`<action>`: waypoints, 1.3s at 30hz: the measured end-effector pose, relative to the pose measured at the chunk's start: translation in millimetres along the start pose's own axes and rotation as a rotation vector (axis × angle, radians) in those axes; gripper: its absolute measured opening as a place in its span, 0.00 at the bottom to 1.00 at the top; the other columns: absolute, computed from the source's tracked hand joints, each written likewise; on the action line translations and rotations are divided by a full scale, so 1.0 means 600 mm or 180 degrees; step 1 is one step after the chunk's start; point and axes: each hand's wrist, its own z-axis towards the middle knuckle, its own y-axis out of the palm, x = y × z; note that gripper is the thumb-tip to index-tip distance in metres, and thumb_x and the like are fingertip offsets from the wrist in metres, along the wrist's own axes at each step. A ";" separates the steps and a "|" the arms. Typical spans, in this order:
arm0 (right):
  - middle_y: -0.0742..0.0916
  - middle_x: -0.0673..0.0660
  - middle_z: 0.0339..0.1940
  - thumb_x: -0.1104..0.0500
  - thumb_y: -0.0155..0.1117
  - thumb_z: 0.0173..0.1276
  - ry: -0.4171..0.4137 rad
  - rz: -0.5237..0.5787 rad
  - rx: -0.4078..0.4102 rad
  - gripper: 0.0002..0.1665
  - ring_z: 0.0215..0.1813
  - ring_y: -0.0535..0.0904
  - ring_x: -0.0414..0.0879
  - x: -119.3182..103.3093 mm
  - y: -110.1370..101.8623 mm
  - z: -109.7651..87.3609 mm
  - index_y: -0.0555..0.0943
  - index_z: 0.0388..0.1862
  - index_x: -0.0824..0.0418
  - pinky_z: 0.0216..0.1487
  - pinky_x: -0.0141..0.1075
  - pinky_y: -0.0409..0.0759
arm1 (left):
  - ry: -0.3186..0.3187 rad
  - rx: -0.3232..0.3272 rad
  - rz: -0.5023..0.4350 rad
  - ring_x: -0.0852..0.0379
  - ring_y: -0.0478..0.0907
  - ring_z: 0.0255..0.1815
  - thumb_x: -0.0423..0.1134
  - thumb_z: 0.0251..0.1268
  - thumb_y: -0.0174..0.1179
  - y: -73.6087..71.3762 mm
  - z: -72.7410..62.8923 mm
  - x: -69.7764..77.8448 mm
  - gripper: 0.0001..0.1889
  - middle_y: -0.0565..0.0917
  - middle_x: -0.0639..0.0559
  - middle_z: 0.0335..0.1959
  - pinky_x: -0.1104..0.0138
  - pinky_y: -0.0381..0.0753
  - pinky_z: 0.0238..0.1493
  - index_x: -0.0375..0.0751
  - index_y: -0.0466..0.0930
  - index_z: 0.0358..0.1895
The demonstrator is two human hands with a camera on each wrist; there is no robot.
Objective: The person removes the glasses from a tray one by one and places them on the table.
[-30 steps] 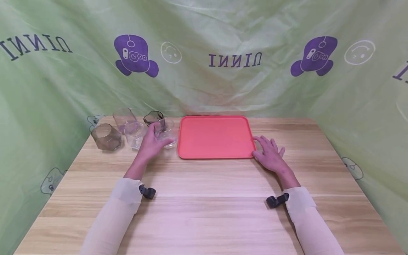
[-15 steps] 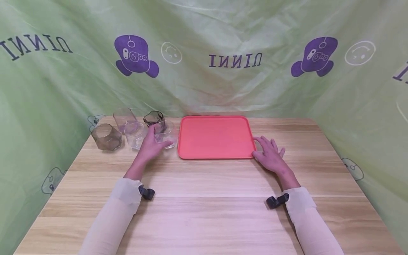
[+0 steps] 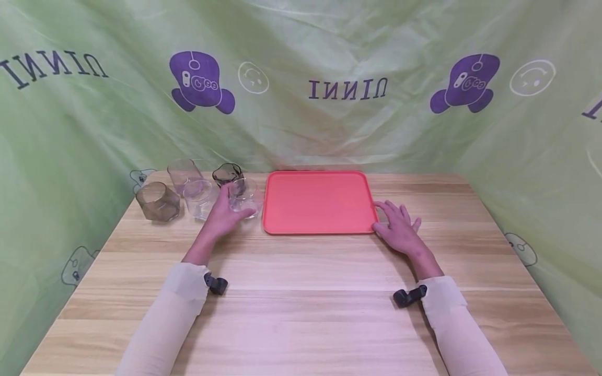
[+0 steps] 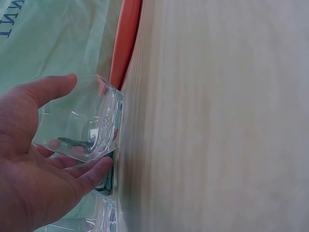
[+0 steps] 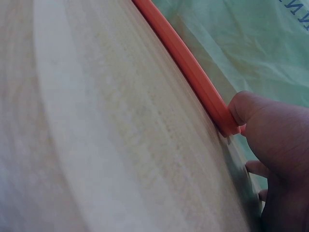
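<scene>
My left hand (image 3: 223,213) is around a clear drinking glass (image 3: 244,196), which stands just left of the red tray (image 3: 320,203). In the left wrist view the thumb lies across the near side of this glass (image 4: 79,118), with the fingers on its other side. At the tray's right end, my right hand (image 3: 397,228) touches the edge with thumb and index finger, while the other fingers spread outward. The right wrist view has the thumb (image 5: 246,107) against the tray's corner (image 5: 224,123).
Left of the left hand stand a brown-tinted glass (image 3: 159,202), a clear glass (image 3: 198,198) and a faintly purple glass (image 3: 183,175). A dark grey glass (image 3: 227,175) is behind the held one. A green printed curtain (image 3: 282,130) hangs along the wooden table's (image 3: 301,303) back edge.
The clear glass in my left hand has come down slightly and stands more upright. Both hands have otherwise stayed almost still, and the tray has not moved.
</scene>
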 end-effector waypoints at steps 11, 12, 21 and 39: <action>0.56 0.70 0.82 0.51 0.58 0.75 -0.0023 0.0011 -0.0015 0.38 0.80 0.36 0.76 -0.002 0.002 0.003 0.62 0.81 0.54 0.63 0.79 0.21 | 0.0185 -0.0001 -0.0088 0.34 0.57 0.77 0.37 0.62 0.74 -0.002 -0.004 -0.001 0.48 0.63 0.30 0.76 0.45 0.53 0.77 0.32 0.48 0.77; 0.56 0.70 0.82 0.51 0.58 0.75 -0.0026 0.0011 -0.0016 0.38 0.80 0.36 0.76 -0.002 0.002 0.004 0.62 0.81 0.54 0.63 0.79 0.21 | 0.0192 0.0015 -0.0078 0.34 0.57 0.78 0.37 0.62 0.74 -0.002 -0.005 0.000 0.49 0.62 0.31 0.76 0.45 0.53 0.77 0.33 0.48 0.77; 0.56 0.70 0.82 0.51 0.58 0.75 -0.0051 0.0013 -0.0036 0.38 0.80 0.36 0.76 -0.003 0.006 0.010 0.62 0.81 0.53 0.63 0.79 0.21 | 0.0099 0.0170 0.0194 0.29 0.56 0.76 0.43 0.66 0.72 -0.015 -0.023 0.017 0.53 0.56 0.27 0.77 0.39 0.58 0.73 0.39 0.40 0.82; 0.55 0.71 0.82 0.53 0.57 0.74 0.0005 0.0075 -0.0099 0.39 0.79 0.34 0.77 -0.001 -0.006 0.004 0.60 0.82 0.57 0.62 0.79 0.19 | 0.1304 0.0575 0.0567 0.38 0.65 0.70 0.36 0.63 0.72 0.002 -0.052 0.087 0.37 0.67 0.36 0.70 0.45 0.65 0.71 0.34 0.65 0.72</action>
